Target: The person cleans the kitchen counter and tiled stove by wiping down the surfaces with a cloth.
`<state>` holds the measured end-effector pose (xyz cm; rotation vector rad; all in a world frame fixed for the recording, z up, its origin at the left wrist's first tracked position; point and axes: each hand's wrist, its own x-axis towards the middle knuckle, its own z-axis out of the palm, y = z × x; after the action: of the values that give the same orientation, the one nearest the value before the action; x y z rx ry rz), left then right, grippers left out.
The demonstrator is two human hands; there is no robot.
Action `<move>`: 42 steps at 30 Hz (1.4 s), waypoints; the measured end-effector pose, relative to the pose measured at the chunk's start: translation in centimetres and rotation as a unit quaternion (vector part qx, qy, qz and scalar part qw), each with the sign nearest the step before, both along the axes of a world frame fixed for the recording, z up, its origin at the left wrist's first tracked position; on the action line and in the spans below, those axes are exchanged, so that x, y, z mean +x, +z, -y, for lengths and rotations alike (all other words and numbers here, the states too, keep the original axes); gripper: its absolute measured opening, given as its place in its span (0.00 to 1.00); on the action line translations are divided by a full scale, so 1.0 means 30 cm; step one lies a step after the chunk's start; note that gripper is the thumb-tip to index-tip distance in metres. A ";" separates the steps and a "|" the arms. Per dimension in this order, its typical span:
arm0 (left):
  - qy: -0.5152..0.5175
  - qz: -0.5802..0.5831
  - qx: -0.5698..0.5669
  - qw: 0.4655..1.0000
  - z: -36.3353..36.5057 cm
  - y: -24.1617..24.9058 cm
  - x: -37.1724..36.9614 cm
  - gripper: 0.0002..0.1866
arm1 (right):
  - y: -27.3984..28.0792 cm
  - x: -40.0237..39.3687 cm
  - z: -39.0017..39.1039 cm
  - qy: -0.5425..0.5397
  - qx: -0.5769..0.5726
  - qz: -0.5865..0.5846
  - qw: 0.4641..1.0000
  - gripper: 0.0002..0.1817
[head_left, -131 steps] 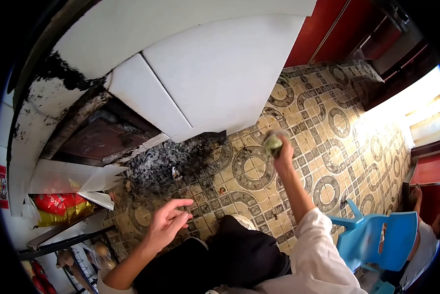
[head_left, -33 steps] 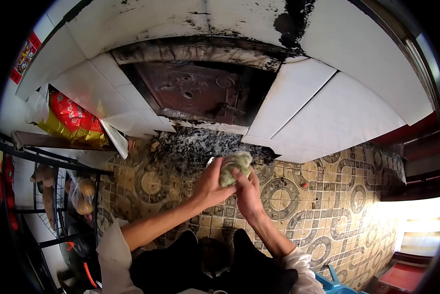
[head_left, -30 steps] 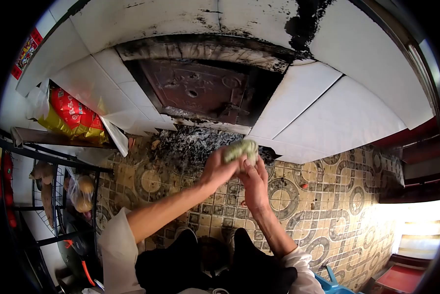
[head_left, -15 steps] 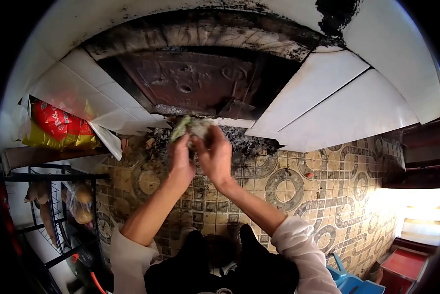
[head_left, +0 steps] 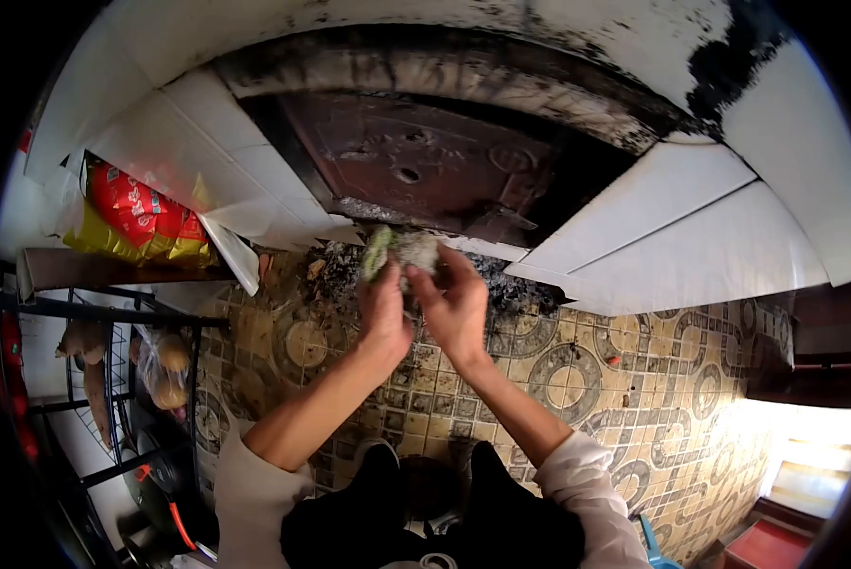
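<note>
Left hand: the left hand (head_left: 384, 305) is gripping the greenish side of a crumpled wad (head_left: 399, 254), with fingers curled closed around it.
Right hand: the right hand (head_left: 457, 308) is pinching the pale side of the same wad, the fingers closed on it and touching the left hand's fingers.
Wad, place: it is staying in the air between both hands, near the centre of the view toward 12 o'clock, just in front of the lower edge of the stove door (head_left: 416, 166) and above the ash patch (head_left: 501, 284).
Wad, material: it is looking like paper or dry leaves; I cannot tell which.
Around: a red and yellow bag (head_left: 136, 213) is lying at 10 o'clock beside the white tiled stove body (head_left: 691, 242); a wire rack (head_left: 112, 379) with bagged goods is standing at 8 o'clock; the patterned floor (head_left: 586, 379) is spreading toward 4 o'clock.
Risk, dropping: both grips are sitting only on the edges of a loose bundle, so I judge that pieces could be falling into the ash if the hands are pulling apart.
Risk, soot: the door frame is looking heavily blackened, so the white sleeves (head_left: 586, 474) could be getting dirty if the arms are leaning further in.
Risk, heat: I cannot tell if the door is hot; if it is, the fingers so near to it could be getting burned.
Risk, bag: the bag is lying close to the stove mouth, and a stray ember could be reaching it.
</note>
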<state>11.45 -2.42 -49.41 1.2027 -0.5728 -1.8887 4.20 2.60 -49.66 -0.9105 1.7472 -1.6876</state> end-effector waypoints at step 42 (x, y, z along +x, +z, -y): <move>0.029 0.099 -0.076 0.992 0.174 0.002 0.141 0.10 | 0.010 0.048 -0.244 0.111 0.130 0.218 0.961 0.19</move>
<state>15.69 -7.64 -49.35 1.2993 -0.7663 -1.6560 5.64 9.92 -49.35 -0.5405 1.4612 -1.3488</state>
